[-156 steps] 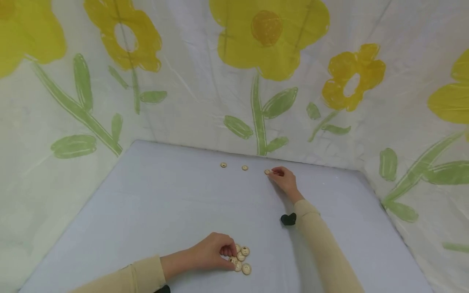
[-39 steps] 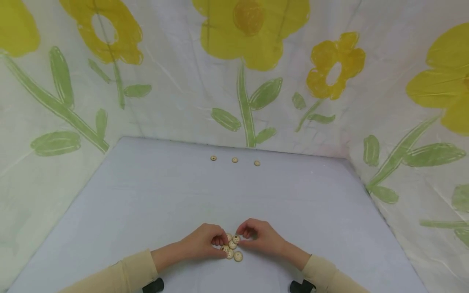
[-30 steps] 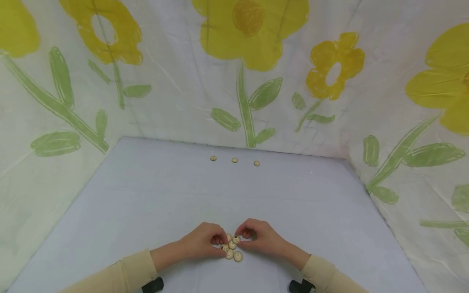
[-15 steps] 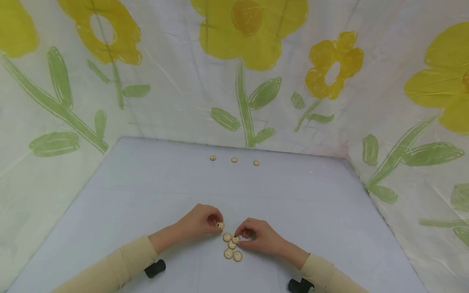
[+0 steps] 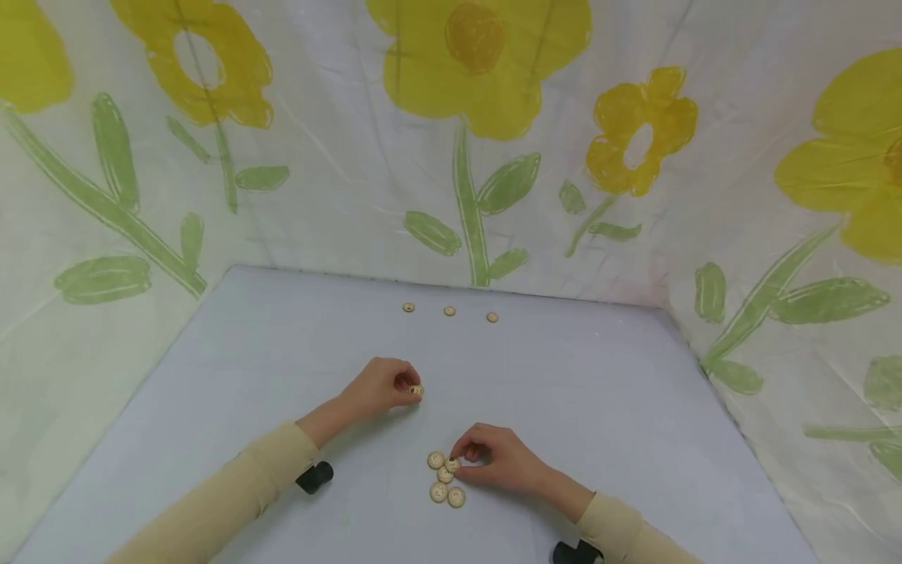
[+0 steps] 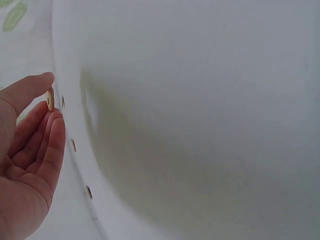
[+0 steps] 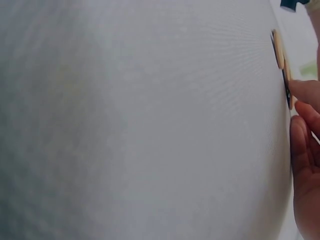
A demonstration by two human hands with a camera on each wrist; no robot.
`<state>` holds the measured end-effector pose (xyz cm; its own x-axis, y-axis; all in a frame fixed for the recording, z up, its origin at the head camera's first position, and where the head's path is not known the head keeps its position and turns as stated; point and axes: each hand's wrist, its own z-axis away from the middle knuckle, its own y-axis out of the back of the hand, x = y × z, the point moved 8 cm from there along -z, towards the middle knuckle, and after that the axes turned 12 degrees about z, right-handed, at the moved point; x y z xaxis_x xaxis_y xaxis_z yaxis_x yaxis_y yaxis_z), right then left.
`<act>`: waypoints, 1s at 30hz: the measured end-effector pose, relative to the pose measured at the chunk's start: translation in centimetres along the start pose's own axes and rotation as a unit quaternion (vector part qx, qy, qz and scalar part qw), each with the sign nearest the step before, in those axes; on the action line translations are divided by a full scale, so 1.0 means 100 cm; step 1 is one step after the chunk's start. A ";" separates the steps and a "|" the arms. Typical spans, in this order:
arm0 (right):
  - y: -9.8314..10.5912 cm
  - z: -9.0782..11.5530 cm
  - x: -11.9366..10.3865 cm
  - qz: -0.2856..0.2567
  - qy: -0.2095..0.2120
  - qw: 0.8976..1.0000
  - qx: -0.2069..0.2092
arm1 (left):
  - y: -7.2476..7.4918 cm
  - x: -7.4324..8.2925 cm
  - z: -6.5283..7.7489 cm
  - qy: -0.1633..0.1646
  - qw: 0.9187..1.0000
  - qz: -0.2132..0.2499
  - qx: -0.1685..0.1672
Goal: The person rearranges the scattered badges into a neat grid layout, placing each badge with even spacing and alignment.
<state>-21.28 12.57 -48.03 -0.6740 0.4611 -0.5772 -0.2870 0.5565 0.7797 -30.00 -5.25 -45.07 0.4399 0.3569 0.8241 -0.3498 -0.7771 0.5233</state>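
My left hand [image 5: 380, 385] pinches a small round wooden disc [image 5: 416, 390] between thumb and fingers, over the middle of the table. In the left wrist view that disc [image 6: 50, 99] stands on edge at the thumb tip, a dark spot on its face. My right hand [image 5: 503, 460] pinches another wooden disc [image 5: 452, 464] at the upper right of a small group. The group's other discs lie flat beside it, among them a lower right disc [image 5: 456, 497] and an upper left disc [image 5: 436, 460]. Dark marks show on their faces.
Along the far edge of the pale table [image 5: 296, 329] lie three similar discs, spaced in a row: a left disc [image 5: 409, 308], a middle disc [image 5: 449, 311] and a right disc [image 5: 492, 317]. Behind stands a white curtain [image 5: 338, 196] with yellow flowers.
The right hand let go of the third disc in the far row and came back to the group. Lately the left hand lifted a disc from the group and moved it forward; the right stayed put.
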 end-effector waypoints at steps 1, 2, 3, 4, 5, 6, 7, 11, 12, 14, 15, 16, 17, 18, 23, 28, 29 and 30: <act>0.003 -0.001 -0.005 -0.003 0.000 1.000 0.000 | 0.002 -0.002 -0.002 0.005 1.000 -0.001 0.004; 0.006 -0.002 -0.010 -0.006 0.001 1.000 0.000 | 0.003 -0.005 -0.004 0.012 1.000 -0.004 0.007; 0.009 -0.003 -0.016 -0.007 0.002 1.000 0.001 | 0.005 -0.008 -0.006 0.018 1.000 -0.008 0.011; 0.013 -0.003 -0.021 -0.007 0.005 1.000 0.003 | 0.007 -0.010 -0.008 0.024 1.000 -0.011 0.015; 0.016 -0.004 -0.026 -0.007 0.005 1.000 0.004 | 0.009 -0.012 -0.010 0.030 0.999 -0.015 0.019; 0.019 -0.005 -0.032 -0.006 0.007 1.000 0.005 | 0.011 -0.014 -0.012 0.036 0.999 -0.018 0.023; 0.022 -0.006 -0.037 -0.007 0.005 1.000 0.005 | 0.013 -0.015 -0.014 0.041 0.999 -0.021 0.026; 0.022 -0.006 -0.037 -0.009 0.001 1.000 0.003 | 0.020 -0.021 -0.021 0.064 0.997 -0.023 0.036; 0.022 -0.006 -0.038 -0.009 0.000 1.000 0.002 | 0.022 -0.023 -0.022 0.072 0.996 -0.022 0.039; 0.022 -0.006 -0.038 -0.009 -0.001 1.000 0.000 | 0.025 -0.028 -0.025 0.086 0.995 -0.021 0.045; 0.022 -0.006 -0.038 -0.009 -0.003 1.000 -0.002 | 0.027 -0.031 -0.027 0.095 0.994 -0.018 0.049; 0.022 -0.006 -0.038 -0.009 -0.003 1.000 -0.003 | 0.030 -0.034 -0.029 0.101 0.993 -0.017 0.053; 0.022 -0.006 -0.037 -0.008 -0.004 1.000 -0.003 | 0.032 -0.036 -0.031 0.106 0.993 -0.018 0.057; 0.021 -0.006 -0.036 -0.007 -0.005 1.000 -0.003 | 0.034 -0.038 -0.033 0.109 0.992 -0.018 0.061; 0.013 -0.004 -0.019 -0.002 -0.007 1.000 0.004 | 0.043 -0.044 -0.044 0.112 0.991 -0.026 0.074; 0.002 -0.001 -0.001 -0.007 -0.015 1.000 0.000 | 0.048 -0.049 -0.052 0.122 0.989 -0.037 0.081; 0.001 0.000 0.001 -0.011 -0.017 1.000 -0.004 | 0.049 -0.050 -0.052 0.123 0.988 -0.036 0.082; -0.001 0.000 0.002 -0.015 -0.020 1.000 -0.009 | 0.049 -0.052 -0.053 0.124 0.988 -0.038 0.083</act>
<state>-21.36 12.64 -48.23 -0.6375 0.4708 -0.6099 -0.3192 0.5590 0.7652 -38.37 -8.15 -45.60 0.2359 0.5174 0.8225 -0.1741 -0.8102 0.5596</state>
